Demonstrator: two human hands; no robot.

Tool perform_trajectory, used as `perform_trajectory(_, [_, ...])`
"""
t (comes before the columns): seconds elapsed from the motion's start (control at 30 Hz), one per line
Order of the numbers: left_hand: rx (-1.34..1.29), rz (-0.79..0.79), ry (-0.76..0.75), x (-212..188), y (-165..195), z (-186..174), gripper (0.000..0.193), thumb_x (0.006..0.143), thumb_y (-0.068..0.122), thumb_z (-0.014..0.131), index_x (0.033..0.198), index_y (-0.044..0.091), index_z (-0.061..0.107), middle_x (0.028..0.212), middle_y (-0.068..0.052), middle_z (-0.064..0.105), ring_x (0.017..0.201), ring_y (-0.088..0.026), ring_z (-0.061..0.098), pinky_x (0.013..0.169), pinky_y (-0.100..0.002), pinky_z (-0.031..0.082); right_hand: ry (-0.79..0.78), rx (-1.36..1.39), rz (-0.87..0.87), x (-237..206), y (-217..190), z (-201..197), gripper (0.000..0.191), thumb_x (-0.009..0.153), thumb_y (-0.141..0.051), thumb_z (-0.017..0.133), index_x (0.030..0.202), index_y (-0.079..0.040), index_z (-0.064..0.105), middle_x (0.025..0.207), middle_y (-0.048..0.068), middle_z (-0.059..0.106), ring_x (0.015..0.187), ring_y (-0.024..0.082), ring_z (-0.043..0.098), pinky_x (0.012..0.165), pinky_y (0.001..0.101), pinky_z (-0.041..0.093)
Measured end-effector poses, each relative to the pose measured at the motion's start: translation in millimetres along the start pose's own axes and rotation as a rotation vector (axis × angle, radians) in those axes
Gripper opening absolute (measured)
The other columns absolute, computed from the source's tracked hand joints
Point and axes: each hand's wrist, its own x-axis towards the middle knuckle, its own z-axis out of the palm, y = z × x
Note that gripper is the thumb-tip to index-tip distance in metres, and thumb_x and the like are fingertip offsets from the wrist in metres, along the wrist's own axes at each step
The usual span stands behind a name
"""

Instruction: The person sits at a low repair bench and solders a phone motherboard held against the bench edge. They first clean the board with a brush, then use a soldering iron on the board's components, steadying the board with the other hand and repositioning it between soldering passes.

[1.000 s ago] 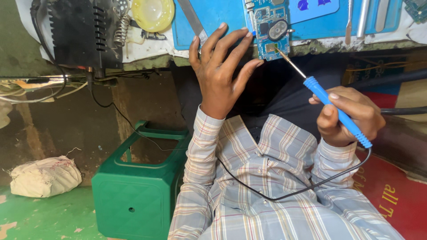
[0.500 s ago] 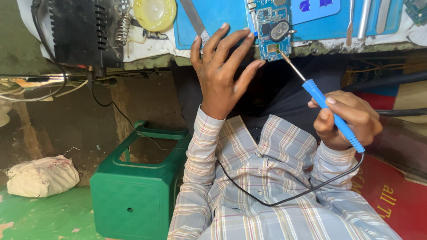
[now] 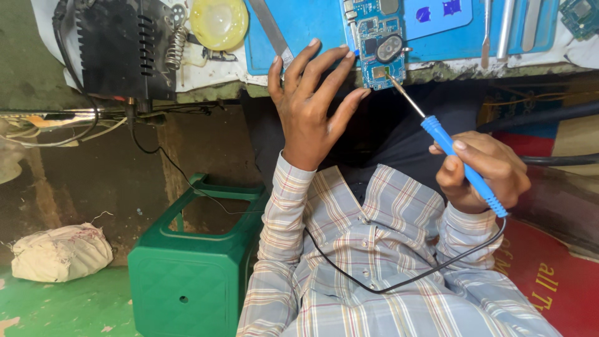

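Note:
A blue circuit board (image 3: 376, 39) lies at the near edge of a blue work mat (image 3: 312, 25) on the bench. My left hand (image 3: 312, 103) rests at the bench edge with fingers spread, fingertips touching the board's left side. My right hand (image 3: 483, 171) grips the blue handle of a soldering iron (image 3: 458, 165). Its metal tip (image 3: 393, 81) touches the board's lower edge. The iron's black cord (image 3: 399, 287) loops across my checked shirt.
A black power unit (image 3: 121, 47) and a yellow round dish (image 3: 218, 22) sit at the bench's left. Metal tools (image 3: 499, 28) lie on the mat at right. A green plastic stool (image 3: 193, 262) and a white cloth bundle (image 3: 59, 249) are on the floor.
The view has shifted slightly. My hands hold nearly the same pose, with the iron's tip staying at the board's lower edge.

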Motion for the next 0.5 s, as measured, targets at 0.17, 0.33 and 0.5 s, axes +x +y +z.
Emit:
perform_trajectory(0.17, [0.000, 0.000, 0.009, -0.3, 0.1, 0.6, 0.043, 0.095, 0.039, 0.082, 0.130, 0.016, 0.072, 0.137, 0.003, 0.065, 0.142, -0.024, 0.050, 0.128, -0.049, 0.013, 0.007, 0.014, 0.004, 1.4, 0.0, 1.2, 0.021, 0.112, -0.019, 0.066, 0.117, -0.001, 0.055, 0.086, 0.018, 0.071, 0.076, 0.031, 0.077, 0.065, 0.0364, 0.061])
perform_trajectory(0.33, [0.007, -0.003, 0.004, -0.9, -0.9, 0.9, 0.042, 0.096, 0.039, 0.081, 0.130, 0.016, 0.073, 0.136, 0.003, 0.065, 0.141, -0.023, 0.050, 0.128, -0.048, 0.013, 0.015, 0.030, -0.052, 9.3, -3.6, 4.8, 0.020, 0.110, -0.018, 0.066, 0.113, 0.000, 0.057, 0.083, 0.017, 0.069, 0.074, 0.031, 0.076, 0.065, 0.0380, 0.062])
perform_trajectory(0.5, [0.038, 0.004, 0.019, -1.2, -1.9, 3.6, 0.042, 0.097, 0.042, 0.078, 0.130, 0.016, 0.073, 0.135, 0.004, 0.066, 0.141, -0.023, 0.051, 0.128, -0.048, 0.013, -0.110, 0.026, -0.047, 19.3, -17.0, -6.8, 0.020, 0.107, -0.013, 0.071, 0.113, 0.003, 0.061, 0.088, 0.021, 0.069, 0.078, 0.034, 0.075, 0.068, 0.0397, 0.061])
